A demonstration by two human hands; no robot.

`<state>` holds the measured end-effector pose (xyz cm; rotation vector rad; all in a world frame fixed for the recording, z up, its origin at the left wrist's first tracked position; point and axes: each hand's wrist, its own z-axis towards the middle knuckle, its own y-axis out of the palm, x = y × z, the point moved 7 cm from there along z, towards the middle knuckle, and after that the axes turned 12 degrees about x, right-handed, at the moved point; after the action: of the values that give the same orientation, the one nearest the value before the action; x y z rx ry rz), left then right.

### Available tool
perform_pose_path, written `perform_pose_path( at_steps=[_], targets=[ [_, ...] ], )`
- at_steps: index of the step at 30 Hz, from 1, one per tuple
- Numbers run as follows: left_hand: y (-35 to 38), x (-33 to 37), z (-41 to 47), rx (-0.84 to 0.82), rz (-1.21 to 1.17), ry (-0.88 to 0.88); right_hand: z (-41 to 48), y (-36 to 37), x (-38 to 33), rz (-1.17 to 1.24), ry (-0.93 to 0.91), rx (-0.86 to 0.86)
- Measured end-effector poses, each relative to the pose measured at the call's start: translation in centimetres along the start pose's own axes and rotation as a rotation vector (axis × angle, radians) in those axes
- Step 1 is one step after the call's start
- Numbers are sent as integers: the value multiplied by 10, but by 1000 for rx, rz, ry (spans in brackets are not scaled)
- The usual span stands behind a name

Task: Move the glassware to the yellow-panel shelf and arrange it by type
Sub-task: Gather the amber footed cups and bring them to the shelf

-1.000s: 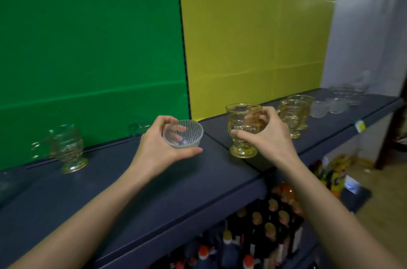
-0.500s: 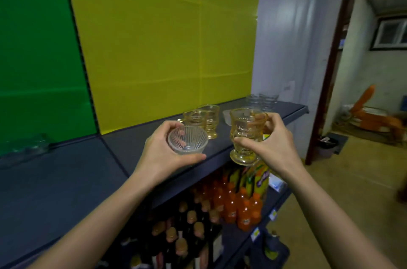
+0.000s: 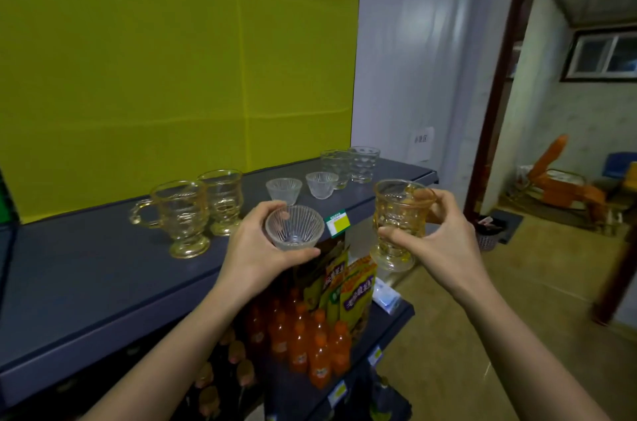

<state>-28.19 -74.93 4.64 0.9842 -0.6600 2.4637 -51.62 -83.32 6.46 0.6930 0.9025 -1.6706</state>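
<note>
My left hand [image 3: 251,248] grips a small clear ribbed bowl [image 3: 294,227] just above the front edge of the dark shelf [image 3: 86,279] under the yellow panel [image 3: 172,68]. My right hand [image 3: 444,241] holds an amber footed mug [image 3: 396,220] in the air, out past the shelf's edge. On the shelf stand two amber footed mugs [image 3: 179,217] [image 3: 222,199], two small clear ribbed bowls [image 3: 283,190] [image 3: 321,184] and two clear dimpled tumblers [image 3: 336,165] [image 3: 363,163] at the far right end.
Orange soda bottles [image 3: 303,341] and yellow snack bags [image 3: 348,286] fill the lower shelf. A price tag [image 3: 337,222] hangs on the shelf edge. An open doorway [image 3: 568,110] lies to the right, with a small basket [image 3: 487,234] on the floor.
The view has swung right from the green panel to the yellow one. Both hands carried the bowl and the mug along and now sit near the bowls on the yellow-panel shelf.
</note>
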Motion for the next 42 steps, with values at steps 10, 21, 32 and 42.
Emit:
perform_pose_path(
  at_steps=[10, 21, 32, 42],
  targets=[
    [75, -30, 57, 66, 154, -23, 71, 27, 41, 123, 14, -74],
    [99, -59, 84, 110, 278, -81, 126, 87, 56, 262, -56, -244],
    [107, -67, 94, 184, 432, -112, 149, 128, 53, 376, -101, -440],
    [57, -33, 55, 171, 648, -19, 136, 160, 17, 522, -201, -599]
  ],
)
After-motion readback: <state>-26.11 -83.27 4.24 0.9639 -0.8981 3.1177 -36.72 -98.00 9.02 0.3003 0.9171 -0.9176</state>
